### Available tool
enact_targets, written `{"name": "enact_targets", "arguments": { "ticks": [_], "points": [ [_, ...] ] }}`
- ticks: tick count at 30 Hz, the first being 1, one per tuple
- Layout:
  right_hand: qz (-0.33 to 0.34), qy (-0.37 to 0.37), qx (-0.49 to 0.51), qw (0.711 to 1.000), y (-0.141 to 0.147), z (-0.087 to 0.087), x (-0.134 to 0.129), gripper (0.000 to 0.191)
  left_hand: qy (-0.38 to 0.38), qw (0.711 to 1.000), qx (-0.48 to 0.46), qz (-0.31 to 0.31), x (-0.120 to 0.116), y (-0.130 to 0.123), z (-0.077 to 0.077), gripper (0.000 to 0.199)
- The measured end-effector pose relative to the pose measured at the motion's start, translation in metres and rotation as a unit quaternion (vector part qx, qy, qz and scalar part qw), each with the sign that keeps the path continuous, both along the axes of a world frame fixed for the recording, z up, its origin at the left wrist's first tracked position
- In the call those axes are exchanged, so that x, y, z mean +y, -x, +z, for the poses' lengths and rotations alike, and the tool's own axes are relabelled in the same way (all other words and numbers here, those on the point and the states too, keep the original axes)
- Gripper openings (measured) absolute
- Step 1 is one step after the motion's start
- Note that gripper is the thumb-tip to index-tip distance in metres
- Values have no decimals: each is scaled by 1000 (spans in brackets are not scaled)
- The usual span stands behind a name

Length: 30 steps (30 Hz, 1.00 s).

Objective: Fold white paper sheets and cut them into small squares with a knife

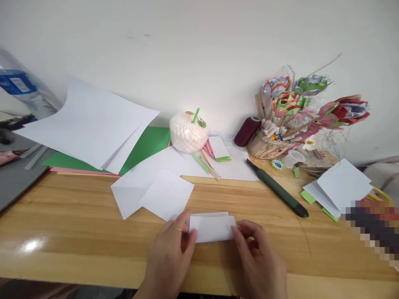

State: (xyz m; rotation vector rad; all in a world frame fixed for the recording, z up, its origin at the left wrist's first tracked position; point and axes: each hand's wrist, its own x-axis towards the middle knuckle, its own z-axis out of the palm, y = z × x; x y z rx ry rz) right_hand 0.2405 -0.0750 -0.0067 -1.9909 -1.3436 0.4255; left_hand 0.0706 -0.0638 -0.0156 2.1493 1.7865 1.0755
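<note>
A small folded sheet of white paper (213,229) is held over the wooden table near its front. My left hand (171,251), with a ring on one finger, pinches the left end of the folded paper between thumb and fingers. At the right end, my right hand (258,253) grips the paper's corner with thumb and fingertips, the other fingers curled. Just beyond my left hand lies a loose white square of paper (168,193), partly over a creased larger white sheet (134,191).
Large white sheets (93,120) rest on green paper (152,143) at back left. A white coconut-like object (188,133) stands by the wall. Further right are a dark green cutter (280,189), maroon thread (247,131), paper flowers (289,104) and stacked paper squares (344,185).
</note>
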Motion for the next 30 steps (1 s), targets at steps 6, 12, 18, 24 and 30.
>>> {"name": "enact_targets", "arguments": {
  "ticks": [6, 12, 18, 24, 30],
  "points": [
    [28, 0, 16, 999, 1, -4, 2, 35, -73, 997, 38, 1, 1, -2, 1, 17],
    [36, -31, 31, 998, 3, -3, 2, 34, -58, 998, 10, -33, 0, 0, 1, 16],
    [62, -7, -17, 998, 3, -4, 5, 34, -29, 999, 17, -35, -3, 5, -9, 10],
    [78, -14, -73, 994, 5, -5, 8, 33, -31, 998, 48, -21, -1, 5, -12, 11],
    [91, -27, -106, 990, 6, -7, 7, 31, -42, 997, 60, -24, 0, 6, -11, 11]
  ]
}}
